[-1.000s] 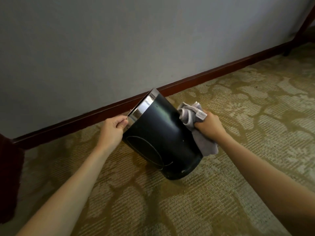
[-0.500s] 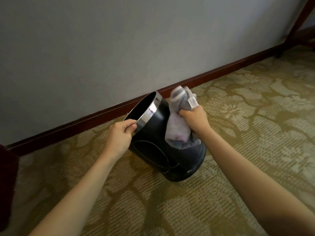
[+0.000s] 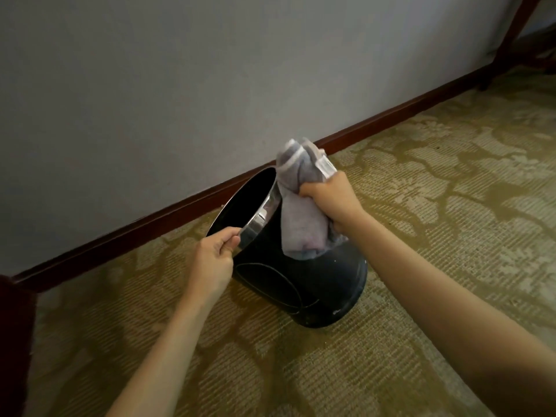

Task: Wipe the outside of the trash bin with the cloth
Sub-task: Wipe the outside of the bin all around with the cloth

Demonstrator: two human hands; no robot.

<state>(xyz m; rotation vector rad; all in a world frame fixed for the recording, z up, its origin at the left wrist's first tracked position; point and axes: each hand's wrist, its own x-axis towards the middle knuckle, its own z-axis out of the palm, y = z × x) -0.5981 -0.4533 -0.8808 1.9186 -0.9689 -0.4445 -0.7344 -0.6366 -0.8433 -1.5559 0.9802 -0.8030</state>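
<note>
A black bin (image 3: 304, 275) stands tilted on the carpet (image 3: 436, 182), mouth turned toward the wall (image 3: 210, 70), balanced on the edge of its base close to the skirting (image 3: 150, 224). The left hand (image 3: 215, 260) pinches the chrome rim (image 3: 258, 219) with curled fingers, propping the bin at its lean. The right hand (image 3: 331, 200) is clenched round a bunched grey cloth (image 3: 301, 218), whose loose lower part lies against the bin's upper side just below the rim.

The likeliest trouble, by the look of it, is the bin itself: it rests on a narrow edge and is held only by a pinch at the rim, so a firm wipe downward could twist it out of the left fingers or make the base skid on the carpet. The glossy wall would give the cloth little purchase. The cloth is wadded, not spread, so each pass probably touches only a small patch; pale specks near the base (image 3: 337, 311) could be missed. A hanging corner could also slip over the rim into the bin.

Around them: patterned olive carpet, a plain grey wall, dark wooden skirting, a dark furniture leg (image 3: 508, 40) at the upper right, well apart, and a dark reddish edge (image 3: 13, 341) at the far left, too cropped to identify. The wall sits close behind the bin, leaving little room to reach its far side without turning it. Nothing lies between the hands and the near side.
</note>
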